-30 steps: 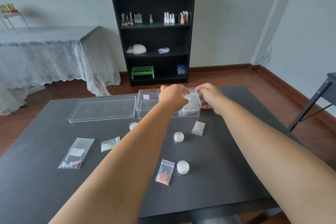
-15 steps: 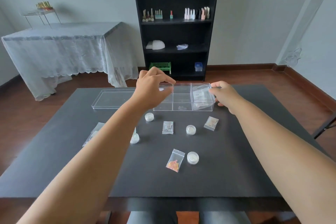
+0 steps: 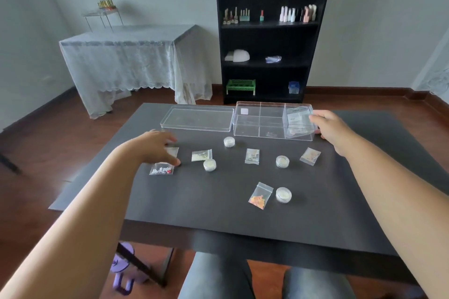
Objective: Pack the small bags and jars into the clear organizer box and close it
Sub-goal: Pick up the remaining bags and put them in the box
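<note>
Currently your left hand [image 3: 158, 147] sits low over the left side of the dark grey table [image 3: 218, 213], fingers spread and curved down onto a small clear zip bag with white and red bits [image 3: 161, 169]; can't tell if it's actually pinched. Your right hand [image 3: 326, 125] is at the far right, fingers loosely bent against the right end wall of the clear compartmented plastic organizer box [image 3: 272, 120]; grip unclear. A crumpled clear bag [image 3: 297, 120] already lies in the box's rightmost compartment, just beside your right fingers. The box's flat clear lid [image 3: 196, 119] lies off, touching the box's left side.

Loose between your hands: a pale-yellow zip bag [image 3: 201, 155] with a small round clear jar [image 3: 210, 165] touching its near edge, a second jar [image 3: 229, 141] near the box's front wall, a centre bag [image 3: 252, 156], a third jar [image 3: 282, 161], and a bag [image 3: 310, 156] under your right wrist. Nearest you: an orange-filled bag [image 3: 260, 195] beside a fourth jar [image 3: 283, 194].
</note>
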`<state>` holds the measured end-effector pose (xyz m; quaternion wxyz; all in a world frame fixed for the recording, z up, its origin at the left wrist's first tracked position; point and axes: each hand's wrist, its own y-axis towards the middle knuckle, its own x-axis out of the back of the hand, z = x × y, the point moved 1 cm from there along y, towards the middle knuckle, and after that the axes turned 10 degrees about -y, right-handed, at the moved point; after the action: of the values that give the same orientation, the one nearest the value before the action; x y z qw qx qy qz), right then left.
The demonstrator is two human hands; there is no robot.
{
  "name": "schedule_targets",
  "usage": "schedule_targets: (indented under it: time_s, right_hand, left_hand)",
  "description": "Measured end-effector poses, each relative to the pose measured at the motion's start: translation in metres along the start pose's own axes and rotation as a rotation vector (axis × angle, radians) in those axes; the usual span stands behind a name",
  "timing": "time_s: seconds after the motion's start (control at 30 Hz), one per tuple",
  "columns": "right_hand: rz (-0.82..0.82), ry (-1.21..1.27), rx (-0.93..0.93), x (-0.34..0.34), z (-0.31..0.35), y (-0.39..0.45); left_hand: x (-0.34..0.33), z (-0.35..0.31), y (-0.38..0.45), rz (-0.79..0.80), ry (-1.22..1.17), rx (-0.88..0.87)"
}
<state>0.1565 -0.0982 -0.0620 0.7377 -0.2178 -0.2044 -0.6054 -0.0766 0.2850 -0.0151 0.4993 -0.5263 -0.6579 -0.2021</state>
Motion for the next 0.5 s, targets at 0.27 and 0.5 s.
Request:
schedule_targets:
  time_s: [0.27,0.5]
  right_hand:
    - [-0.005,0.023,0.042,0.000,-0.008,-0.006]
    - [-0.045,-0.012,0.071,-0.001,-0.010,-0.012]
  left_hand:
    - [-0.006,0.005,0.004,-0.072,-0.197,0.061]
    - [-0.005,-0.001,0.006,-0.142,-0.340,0.004]
